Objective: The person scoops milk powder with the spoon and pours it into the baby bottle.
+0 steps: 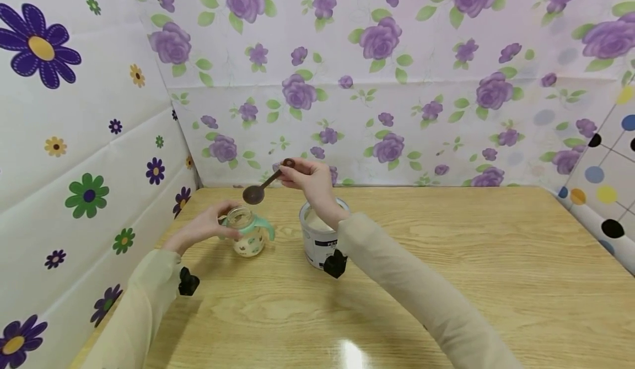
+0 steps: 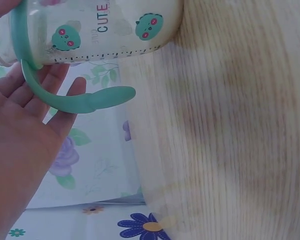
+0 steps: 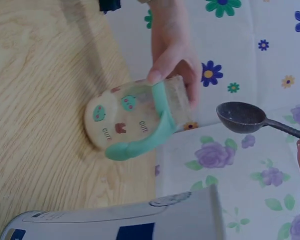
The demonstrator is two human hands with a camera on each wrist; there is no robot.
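Note:
My left hand (image 1: 210, 225) grips a clear baby bottle (image 1: 249, 245) near its neck, thumb and fingers on opposite sides. The bottle stands upright on the table with its mouth uncovered; a green collar with two curved handles (image 2: 110, 97) rings it, and pale contents show low inside. Above and slightly right of the bottle mouth, my right hand (image 1: 317, 184) pinches a dark spoon (image 1: 254, 194) by the end of its handle. In the right wrist view the spoon's bowl (image 3: 240, 119) looks dark inside, with pale specks. A wide open can (image 1: 313, 242) of pale powder stands below my right wrist.
The wooden table (image 1: 446, 281) runs to a flowered backdrop (image 1: 421, 110) behind and a daisy-print sheet (image 1: 89, 137) on the left. A dotted sheet (image 1: 600, 192) borders the right side. My right forearm crosses over part of the can.

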